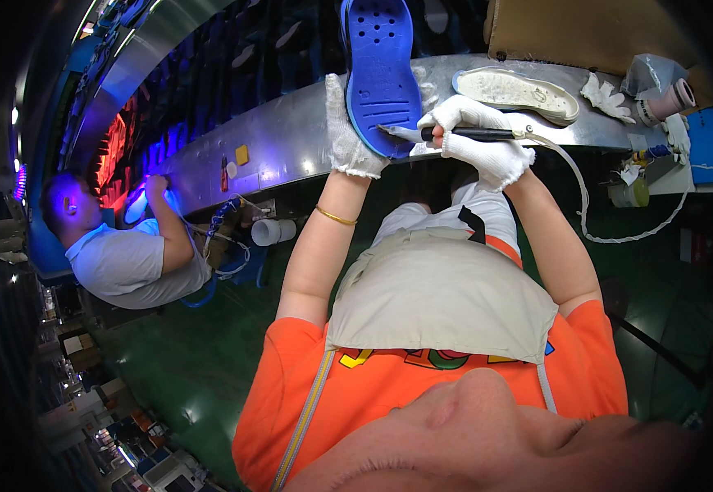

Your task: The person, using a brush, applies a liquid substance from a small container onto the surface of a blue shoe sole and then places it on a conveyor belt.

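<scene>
My left hand (pixel 349 138), in a white knit glove, supports a blue foam shoe outsole (pixel 387 80) from its side and from beneath. The sole has round holes at the far end and grooves toward the heel. In my right hand (pixel 476 144), also gloved but with bare fingertips showing, is a black-handled brush (pixel 470 133). Its flat, pale bristle end rests on or just over the heel area of the sole. From the handle's rear a whitish hose (pixel 581 184) runs off to the right. Nearby on the metal ledge lies a whitish shoe upper or sole piece with a blue rim (pixel 516 95).
A metal ledge (pixel 295 141) borders a dark conveyor. At right are a loose glove (pixel 607 97), a pink cylinder (pixel 667 103), a cardboard box (pixel 578 31) and the looping hose. Left stand a screwdriver (pixel 224 174), a yellow block (pixel 242 154) and a seated co-worker (pixel 141 252).
</scene>
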Motion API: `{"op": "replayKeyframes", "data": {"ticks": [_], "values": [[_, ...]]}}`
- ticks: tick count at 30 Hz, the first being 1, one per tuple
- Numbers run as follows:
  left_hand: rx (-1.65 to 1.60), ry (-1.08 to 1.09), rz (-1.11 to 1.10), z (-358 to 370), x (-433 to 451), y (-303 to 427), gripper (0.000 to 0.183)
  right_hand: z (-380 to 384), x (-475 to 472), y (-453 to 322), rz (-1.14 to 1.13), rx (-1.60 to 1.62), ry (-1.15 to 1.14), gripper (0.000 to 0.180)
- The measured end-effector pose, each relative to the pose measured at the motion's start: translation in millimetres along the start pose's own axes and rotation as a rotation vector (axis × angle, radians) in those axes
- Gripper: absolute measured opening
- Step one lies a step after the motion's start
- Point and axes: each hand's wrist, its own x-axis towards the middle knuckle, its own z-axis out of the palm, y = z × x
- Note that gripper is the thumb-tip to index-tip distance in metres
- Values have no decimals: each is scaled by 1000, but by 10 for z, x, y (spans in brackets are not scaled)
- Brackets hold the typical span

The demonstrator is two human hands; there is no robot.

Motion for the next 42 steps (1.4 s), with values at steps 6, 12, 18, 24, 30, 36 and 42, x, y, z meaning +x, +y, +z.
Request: {"op": "replayKeyframes", "data": {"ticks": [6,12,18,24,30,36,42], "values": [[78,109,-48,-12,74,97,80,-12,-55,65,98,-25,-106,9],[90,90,-83,21,79,160,80,-45,-166,64,278,167,-115,13],[215,150,-164,88,122,191,65,-56,-46,-163,-478,-573,-117,18],[135,73,-220,121,182,211,66,-13,-6,-70,-264,-443,-177,15],[242,103,-175,146,210,199,63,-90,-109,-58,271,-30,-303,18],[533,259,-182,197,272,205,47,-114,17,-206,-375,-416,-159,14],[601,334,-241,207,352,244,41,-74,106,-167,-417,-617,-179,16]]}}
